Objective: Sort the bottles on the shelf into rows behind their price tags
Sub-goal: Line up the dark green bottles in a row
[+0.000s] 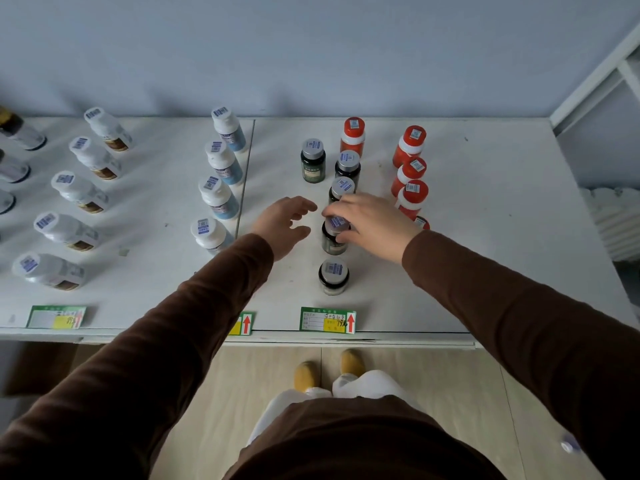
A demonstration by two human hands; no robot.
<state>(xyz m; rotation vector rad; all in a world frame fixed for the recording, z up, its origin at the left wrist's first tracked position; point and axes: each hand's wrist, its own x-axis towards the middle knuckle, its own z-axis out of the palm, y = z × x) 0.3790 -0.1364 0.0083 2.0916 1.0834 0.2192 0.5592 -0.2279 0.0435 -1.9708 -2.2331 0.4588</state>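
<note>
Bottles stand in rows across the white shelf (467,237) in front of me. My right hand (375,225) is curled over the silver cap of a dark green bottle (333,239), fingertips pinching the lid from above; that bottle stands upright, second from the front in the dark row. My left hand (285,225) hovers just beside it, fingers spread and relaxed, holding nothing and not touching any bottle.

The front dark bottle (334,276) stands alone behind the green price tag (328,319) (yellow patch, red arrow at its right end) on the shelf's front edge. Behind the bottle I grip, two more dark ones continue the line: one (341,188) partly hidden by my fingers, another (347,168) farther back. A fifth dark bottle (313,161) stands a little left of that line, apart from it.

To the right, red bottles with white collars (410,174) form a column, and one more red bottle (353,135) stands at the back, just behind the dark row. Left of the shelf's seam, a row of white-capped blue bottles (221,178) runs front to back, with a second price tag (244,323) partly covered by my sleeve. Farther left is a row of white bottles with brown labels (78,192) behind a third tag (57,317).
</note>
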